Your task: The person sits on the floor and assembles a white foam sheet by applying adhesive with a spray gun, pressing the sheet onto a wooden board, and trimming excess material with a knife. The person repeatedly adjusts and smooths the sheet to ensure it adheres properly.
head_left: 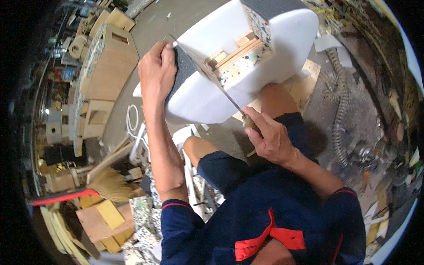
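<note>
My right hand [271, 138] is closed round the wooden handle of a long thin knife [232, 101]. Its blade runs up and left across a white foam-padded piece [282, 44], along the side of a notch. Inside the notch show wooden strips [238, 56] and speckled foam [254, 62]. My left hand [158, 66] grips the dark grey covering [182, 66] at the piece's left end, thumb on top, close to the blade's tip. Its fingertips are partly hidden. The padded piece lies beyond my knees.
Plywood frames with speckled foam [108, 66] stand at the left. A broom [110, 183] with a red handle lies over boards and foam offcuts at lower left. A ribbed hose [340, 110] runs down the right, among scraps. A white cord [131, 119] lies on the floor.
</note>
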Demonstrator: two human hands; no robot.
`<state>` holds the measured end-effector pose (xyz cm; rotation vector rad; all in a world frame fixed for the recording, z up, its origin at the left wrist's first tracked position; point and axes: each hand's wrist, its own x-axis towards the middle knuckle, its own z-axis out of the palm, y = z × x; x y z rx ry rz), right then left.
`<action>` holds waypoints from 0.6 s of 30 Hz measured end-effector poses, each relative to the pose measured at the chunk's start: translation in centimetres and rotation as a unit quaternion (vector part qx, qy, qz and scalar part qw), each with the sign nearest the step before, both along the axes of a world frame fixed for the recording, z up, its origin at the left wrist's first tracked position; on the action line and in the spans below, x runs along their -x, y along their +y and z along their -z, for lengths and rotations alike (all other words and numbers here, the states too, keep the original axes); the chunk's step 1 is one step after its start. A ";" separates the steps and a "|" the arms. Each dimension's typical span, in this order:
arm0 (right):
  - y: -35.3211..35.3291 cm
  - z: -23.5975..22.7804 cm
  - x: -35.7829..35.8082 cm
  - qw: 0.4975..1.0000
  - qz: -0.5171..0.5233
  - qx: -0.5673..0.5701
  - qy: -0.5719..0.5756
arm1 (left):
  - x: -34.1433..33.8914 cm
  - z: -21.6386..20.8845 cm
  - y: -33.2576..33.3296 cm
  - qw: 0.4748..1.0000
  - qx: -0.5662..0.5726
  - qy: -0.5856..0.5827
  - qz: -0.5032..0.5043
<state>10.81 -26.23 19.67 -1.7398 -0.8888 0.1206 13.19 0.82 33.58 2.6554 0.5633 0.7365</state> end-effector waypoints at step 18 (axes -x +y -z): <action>0.9 -0.6 -1.8 0.997 -0.028 0.066 0.040 | -1.0 0.9 1.3 1.000 0.021 -0.007 0.004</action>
